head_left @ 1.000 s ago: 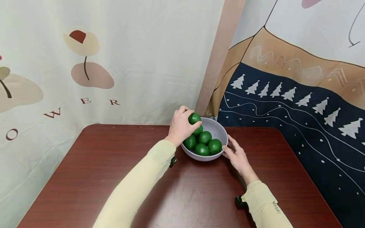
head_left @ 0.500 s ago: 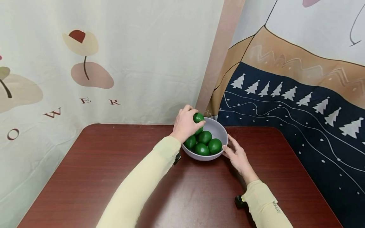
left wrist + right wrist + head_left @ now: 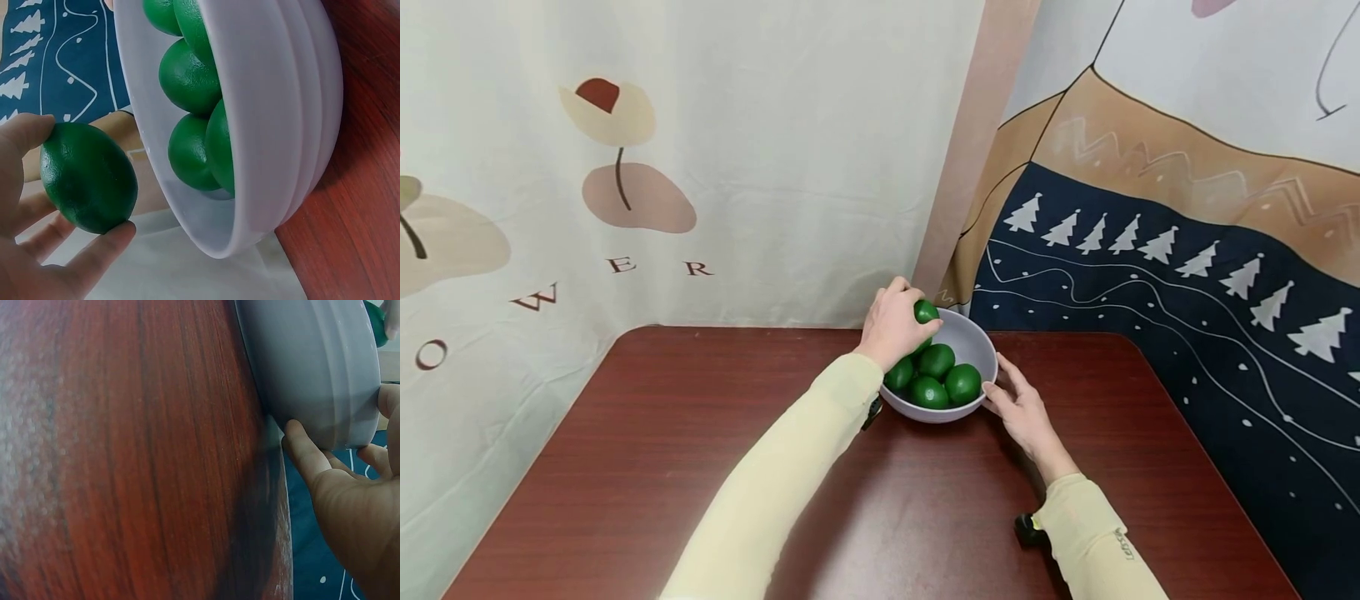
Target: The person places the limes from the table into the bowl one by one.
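Observation:
My left hand pinches a green lime between thumb and fingertips, over the left back part of a pale lilac bowl. In the left wrist view the held lime is apart from the bowl's rim, with the fingers at its ends and side. Inside the bowl lie several more limes, partly hidden by the left hand. On the bowl's right side my right hand grips it, thumb at the rim and fingers along the outer wall, as the right wrist view also shows.
The bowl stands on a dark red-brown wooden table, near its back edge. Behind the table hangs a pale printed curtain. A dark blue cloth with white trees hangs at the right.
My left hand has moved slightly right with the lime, further over the bowl. The right hand and the bowl have stayed in place.

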`<state>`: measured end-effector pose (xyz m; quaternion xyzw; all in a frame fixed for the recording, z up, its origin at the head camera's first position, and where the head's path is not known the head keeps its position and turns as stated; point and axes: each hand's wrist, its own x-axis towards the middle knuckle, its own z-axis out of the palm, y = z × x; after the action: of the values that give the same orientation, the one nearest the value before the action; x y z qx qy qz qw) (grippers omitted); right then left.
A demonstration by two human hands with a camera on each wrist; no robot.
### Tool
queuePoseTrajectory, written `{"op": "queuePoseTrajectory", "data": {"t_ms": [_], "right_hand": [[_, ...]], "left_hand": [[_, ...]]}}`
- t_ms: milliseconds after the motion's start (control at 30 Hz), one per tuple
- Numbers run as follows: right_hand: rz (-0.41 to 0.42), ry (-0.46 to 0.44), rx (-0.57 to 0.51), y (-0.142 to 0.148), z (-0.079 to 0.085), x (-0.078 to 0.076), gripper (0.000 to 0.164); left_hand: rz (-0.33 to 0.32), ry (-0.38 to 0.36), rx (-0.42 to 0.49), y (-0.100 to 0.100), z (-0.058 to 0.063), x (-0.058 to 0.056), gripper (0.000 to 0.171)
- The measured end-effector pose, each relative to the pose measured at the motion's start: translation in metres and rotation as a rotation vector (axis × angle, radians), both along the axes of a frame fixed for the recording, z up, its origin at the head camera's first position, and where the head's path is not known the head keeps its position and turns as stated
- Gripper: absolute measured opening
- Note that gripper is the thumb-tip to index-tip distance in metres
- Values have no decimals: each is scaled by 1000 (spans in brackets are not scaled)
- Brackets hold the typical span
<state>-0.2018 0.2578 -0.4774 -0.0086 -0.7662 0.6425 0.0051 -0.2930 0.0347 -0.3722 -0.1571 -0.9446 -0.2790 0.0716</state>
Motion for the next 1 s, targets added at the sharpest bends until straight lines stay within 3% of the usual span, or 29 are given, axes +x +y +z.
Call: {"op": "queuePoseTrajectory", "data": {"t_ms": [400,1000], "right_hand": [[3,-13,12,-1,1,0,65],[9,-12,16,0,0,1,65]], "left_hand": [[-6,-20,-84,10,-3,-6,51],[-32,-19,-149,36,-10,-6,58]]}}
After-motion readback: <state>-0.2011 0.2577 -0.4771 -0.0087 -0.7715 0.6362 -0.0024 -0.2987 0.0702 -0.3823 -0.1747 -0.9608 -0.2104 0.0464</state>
